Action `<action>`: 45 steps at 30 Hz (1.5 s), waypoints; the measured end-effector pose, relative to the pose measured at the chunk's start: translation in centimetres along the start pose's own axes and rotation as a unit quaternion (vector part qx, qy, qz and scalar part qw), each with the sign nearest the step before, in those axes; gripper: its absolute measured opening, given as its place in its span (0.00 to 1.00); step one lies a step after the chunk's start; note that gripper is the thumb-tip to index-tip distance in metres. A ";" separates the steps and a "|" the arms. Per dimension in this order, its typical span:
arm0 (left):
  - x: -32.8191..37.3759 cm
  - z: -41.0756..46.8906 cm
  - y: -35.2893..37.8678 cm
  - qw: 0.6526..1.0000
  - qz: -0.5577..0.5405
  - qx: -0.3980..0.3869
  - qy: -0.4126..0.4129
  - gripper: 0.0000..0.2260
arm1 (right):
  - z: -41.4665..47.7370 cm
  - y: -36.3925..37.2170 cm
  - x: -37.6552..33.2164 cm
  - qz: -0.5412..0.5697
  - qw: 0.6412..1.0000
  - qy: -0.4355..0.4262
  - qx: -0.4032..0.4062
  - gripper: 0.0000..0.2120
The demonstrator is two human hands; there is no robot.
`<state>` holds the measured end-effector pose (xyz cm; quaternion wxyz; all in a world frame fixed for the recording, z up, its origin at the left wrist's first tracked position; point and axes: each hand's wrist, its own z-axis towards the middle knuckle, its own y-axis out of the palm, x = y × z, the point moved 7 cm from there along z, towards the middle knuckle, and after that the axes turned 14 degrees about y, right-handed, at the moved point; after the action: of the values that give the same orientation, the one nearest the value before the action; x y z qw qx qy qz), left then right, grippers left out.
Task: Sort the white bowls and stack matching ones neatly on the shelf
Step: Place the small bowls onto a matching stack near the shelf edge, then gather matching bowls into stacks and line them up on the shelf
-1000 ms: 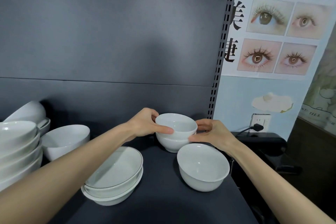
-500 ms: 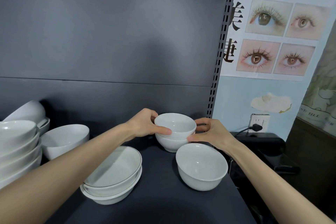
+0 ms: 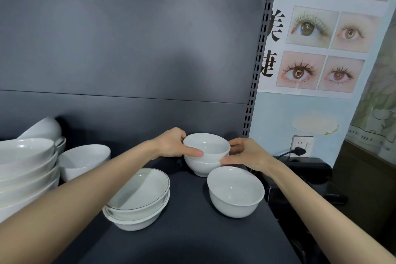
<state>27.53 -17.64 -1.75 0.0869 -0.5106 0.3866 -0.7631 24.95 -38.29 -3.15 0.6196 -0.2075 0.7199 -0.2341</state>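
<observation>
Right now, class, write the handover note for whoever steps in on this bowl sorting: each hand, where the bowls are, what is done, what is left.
Left hand and right hand both grip the top small bowl, nested in a matching bowl at the shelf's back.
Done: that pair; two rimmed bowls stacked in front; a tall stack at left.
Left: the loose small bowl looks like a match for the pair; a tilted bowl at left remains unsorted.

lower middle of the shelf is bare, easy way in. left edge is walled off by a tall bowl stack, rimmed bowls sit center-left, a lone bowl center-right, narrow gap between those two
</observation>
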 end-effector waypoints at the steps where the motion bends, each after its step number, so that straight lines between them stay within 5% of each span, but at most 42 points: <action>1: 0.2 -0.1 -0.2 1.000 0.023 0.000 0.000 0.35 | -0.1 0.0 -0.2 -0.015 1.000 0.003 0.001 0.22; 5: 1.6 -0.6 -1.2 0.991 0.135 -0.003 0.015 0.32 | -0.8 -0.9 -1.3 -0.083 0.996 0.005 0.029 0.35; 11: 4.3 -2.9 -4.8 0.951 0.305 -0.014 0.048 0.30 | -3.7 -1.4 -5.6 -0.202 0.975 -0.046 0.079 0.28; 20: 8.5 -12.9 -13.2 0.896 0.423 0.056 0.124 0.28 | -11.2 2.6 -15.1 -0.285 0.938 -0.122 0.155 0.28; 33: 1.5 -32.2 -20.9 0.908 0.404 0.073 0.082 0.28 | -21.2 17.2 -21.8 -0.281 0.940 -0.138 0.137 0.28; 45: -5.8 -36.1 -21.4 0.966 0.232 0.113 0.010 0.37 | -21.6 23.5 -23.1 -0.224 0.964 -0.125 0.067 0.31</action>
<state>5.31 18.18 2.19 0.3149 -0.3859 0.4069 -0.7657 6.72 -4.09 3.87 0.6493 -0.3487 0.5544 -0.3867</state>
